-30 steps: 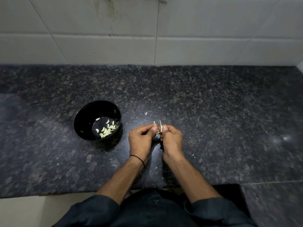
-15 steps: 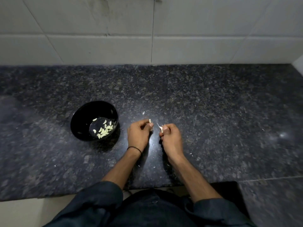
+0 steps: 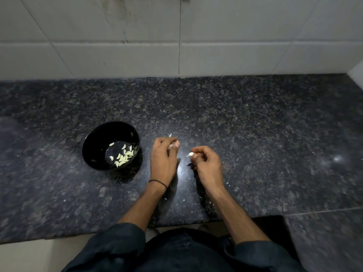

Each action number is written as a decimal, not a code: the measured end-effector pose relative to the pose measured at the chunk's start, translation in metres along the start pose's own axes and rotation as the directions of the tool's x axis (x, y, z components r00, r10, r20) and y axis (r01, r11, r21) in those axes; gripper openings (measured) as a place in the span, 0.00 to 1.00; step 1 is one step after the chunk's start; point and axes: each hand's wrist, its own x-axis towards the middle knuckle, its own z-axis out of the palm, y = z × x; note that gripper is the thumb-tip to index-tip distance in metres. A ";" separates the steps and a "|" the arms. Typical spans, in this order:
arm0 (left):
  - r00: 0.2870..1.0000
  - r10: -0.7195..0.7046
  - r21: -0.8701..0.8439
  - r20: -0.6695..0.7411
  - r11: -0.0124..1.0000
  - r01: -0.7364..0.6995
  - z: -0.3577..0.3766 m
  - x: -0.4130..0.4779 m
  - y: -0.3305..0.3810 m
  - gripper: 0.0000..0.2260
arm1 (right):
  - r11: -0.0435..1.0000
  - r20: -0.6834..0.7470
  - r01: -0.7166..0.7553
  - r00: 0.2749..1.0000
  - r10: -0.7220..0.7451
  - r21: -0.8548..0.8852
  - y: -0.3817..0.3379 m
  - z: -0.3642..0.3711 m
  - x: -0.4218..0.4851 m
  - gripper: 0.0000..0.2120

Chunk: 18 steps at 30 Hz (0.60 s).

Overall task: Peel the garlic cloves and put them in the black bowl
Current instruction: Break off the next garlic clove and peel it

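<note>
A dark speckled granite desk (image 3: 255,124) fills the middle of the view from 9 to 3 o'clock, polished enough to show a small bright glare (image 3: 336,158) at 3 o'clock. Behind it, from 10 to 2 o'clock, rises a wall of large pale tiles (image 3: 235,26) with thin grout lines; a dark smudged stain (image 3: 117,8) marks the tiles at 11 o'clock. A second pale wall (image 3: 358,73) meets the desk at 2 o'clock. A thin seam (image 3: 324,211) crosses the stone at 4 o'clock. Pale floor (image 3: 29,256) shows at 7 o'clock. The light is dim.
</note>
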 end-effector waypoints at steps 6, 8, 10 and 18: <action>0.960 -0.112 -0.178 0.255 0.971 0.161 0.000 -0.020 0.004 0.03 | 0.994 0.067 0.098 0.993 -0.100 0.043 -0.013 -0.002 0.001 0.11; 0.967 -0.122 -0.179 0.223 0.970 0.164 0.000 -0.019 0.004 0.04 | 0.994 0.080 0.099 0.991 -0.103 0.042 -0.014 -0.002 0.000 0.11; 0.972 -0.127 -0.209 0.197 0.963 0.168 -0.002 -0.017 0.007 0.04 | 0.993 0.071 0.074 0.994 -0.081 0.089 -0.013 -0.001 -0.001 0.10; 0.945 -0.245 -0.389 0.215 0.867 0.313 0.002 -0.021 0.013 0.04 | 0.977 0.046 -0.142 0.990 0.136 0.160 -0.013 0.005 0.002 0.05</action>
